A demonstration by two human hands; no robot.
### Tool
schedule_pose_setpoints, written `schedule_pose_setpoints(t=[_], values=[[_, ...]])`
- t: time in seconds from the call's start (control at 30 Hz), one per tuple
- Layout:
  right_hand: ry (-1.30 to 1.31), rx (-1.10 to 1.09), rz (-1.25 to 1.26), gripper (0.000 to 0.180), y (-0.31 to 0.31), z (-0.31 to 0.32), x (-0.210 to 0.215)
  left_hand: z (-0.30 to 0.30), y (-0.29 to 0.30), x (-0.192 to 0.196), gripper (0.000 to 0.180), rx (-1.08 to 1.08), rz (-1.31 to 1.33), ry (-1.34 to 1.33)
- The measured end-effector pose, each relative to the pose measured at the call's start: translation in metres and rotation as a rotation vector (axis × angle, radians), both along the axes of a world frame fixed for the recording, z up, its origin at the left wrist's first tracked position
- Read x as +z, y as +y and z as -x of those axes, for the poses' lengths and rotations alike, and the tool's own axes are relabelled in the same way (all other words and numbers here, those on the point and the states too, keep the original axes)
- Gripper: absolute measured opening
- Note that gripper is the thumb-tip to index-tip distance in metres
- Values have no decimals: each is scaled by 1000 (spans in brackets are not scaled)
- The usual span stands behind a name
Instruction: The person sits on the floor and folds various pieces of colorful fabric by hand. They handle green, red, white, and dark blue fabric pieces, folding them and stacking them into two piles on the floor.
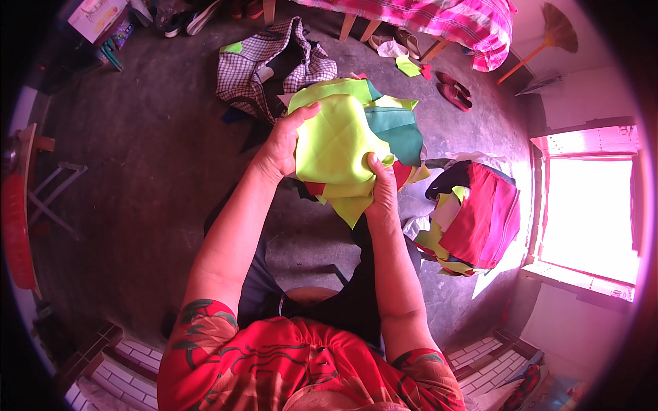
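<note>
Between my two hands is a bright yellow-green fabric piece (pixel 332 140), held up in front of me. My left hand (pixel 284 140) grips its left edge, thumb on top and fingers hidden underneath. At the lower right edge my right hand (pixel 382 185) pinches the cloth, thumb on top, its other fingers mostly hidden. Below and beyond it lies a pile of fabric scraps with a dark green piece (pixel 396 133) and some red and yellow-green ones. What the pile rests on is hidden.
A checkered cloth bag (pixel 250 65) lies on the floor beyond my left hand. To the right stands a heap of red and yellow-green fabric (pixel 483 219). Shoes (pixel 454 92), a broom (pixel 548 41) and a pink-covered bed or table (pixel 439 20) are farther back.
</note>
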State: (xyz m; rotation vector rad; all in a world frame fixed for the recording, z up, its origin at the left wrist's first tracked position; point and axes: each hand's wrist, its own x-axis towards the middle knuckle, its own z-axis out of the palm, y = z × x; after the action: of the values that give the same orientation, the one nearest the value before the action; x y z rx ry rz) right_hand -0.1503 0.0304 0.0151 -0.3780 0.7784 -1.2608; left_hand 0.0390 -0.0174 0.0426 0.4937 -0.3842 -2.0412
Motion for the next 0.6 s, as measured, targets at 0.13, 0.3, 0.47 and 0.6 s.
schedule_pose_setpoints(t=[0.13,0.3,0.47,0.6], values=[[151,-95,9,38,-2,-3,-1,2,-3,-5,42,22,-33,-48],[179,-179,29,33,-3,-4,-3,2,-8,-16,35,86,-1,-58],[238,-265,63,29,-5,-3,-7,4,-10,-23,29,185,90,-136],[265,-280,40,27,-5,-2,-7,4,-12,-27,29,245,132,-217]])
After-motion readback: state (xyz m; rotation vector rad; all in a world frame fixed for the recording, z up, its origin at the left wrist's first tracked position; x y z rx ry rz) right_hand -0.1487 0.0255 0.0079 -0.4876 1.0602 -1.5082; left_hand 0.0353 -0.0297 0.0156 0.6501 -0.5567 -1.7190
